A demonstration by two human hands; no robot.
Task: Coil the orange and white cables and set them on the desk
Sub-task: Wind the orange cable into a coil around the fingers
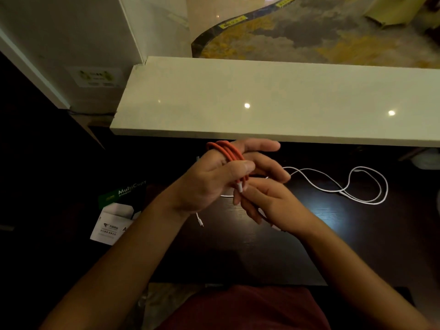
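The orange cable (228, 153) is wound in several loops around my left hand (214, 179), which is raised above the dark desk (238, 246). Its white plug end (240, 186) sticks out between my left thumb and the fingers of my right hand (269, 203), which pinch it. The white cable (357, 186) lies loose and uncoiled on the desk to the right. Another white connector (200, 221) dangles below my left wrist; I cannot tell which cable it belongs to.
A cream stone ledge (262, 101) runs across just beyond my hands. A paper ream box (119, 210) sits low at the left of the desk. A white wall corner (71, 55) stands at far left.
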